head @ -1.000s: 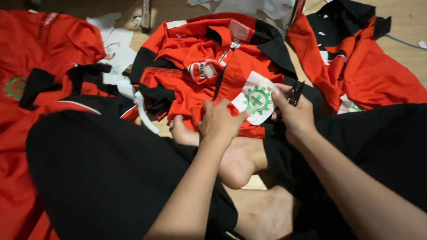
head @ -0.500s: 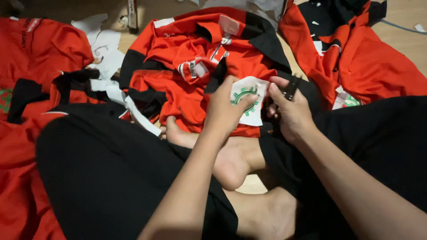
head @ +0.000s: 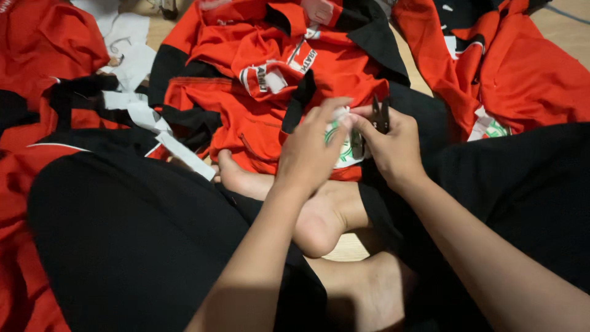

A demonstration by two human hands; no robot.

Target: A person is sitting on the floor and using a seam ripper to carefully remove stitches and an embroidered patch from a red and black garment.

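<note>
Left hand [head: 310, 154] fingers pinch the white patch [head: 342, 147] with a green emblem, right hand [head: 393, 147] fingers closed on small black snips [head: 380, 115] touching it, over the near edge of the red-black jacket [head: 270, 80] on the floor [head: 571, 24], above crossed bare feet [head: 319, 215]

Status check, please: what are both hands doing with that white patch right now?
Left hand pinching white patch at its top edge. Right hand gripping small dark cutter beside it. Red jacket underneath; nothing blocking.
</note>
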